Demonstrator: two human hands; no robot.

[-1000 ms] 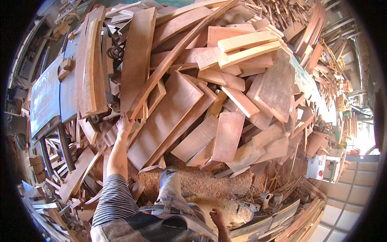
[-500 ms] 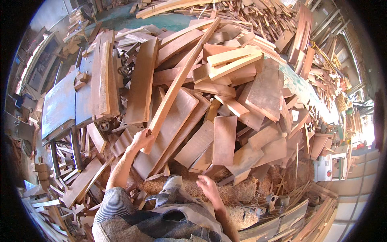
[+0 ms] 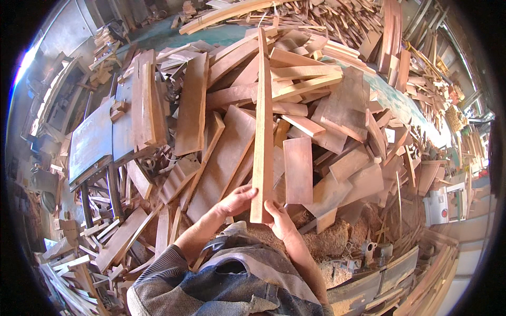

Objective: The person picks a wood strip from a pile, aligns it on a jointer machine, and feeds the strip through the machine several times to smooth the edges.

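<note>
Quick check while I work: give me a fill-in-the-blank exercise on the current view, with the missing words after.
1. The number of the person's hands touching the long wooden strip is ____.
2. The left hand is at the strip's left edge, while the right hand is at its ____ edge.
3. The blue table stands on the picture's ____ side.
4. The left sleeve is patterned with ____.

Missing words: two; right; left; stripes.

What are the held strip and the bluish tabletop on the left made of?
The strip looks like bare wood: matte, brownish, with straight-cut faces. The tabletop may be smooth metal, judging by its sheen, though a painted board is possible.
</note>
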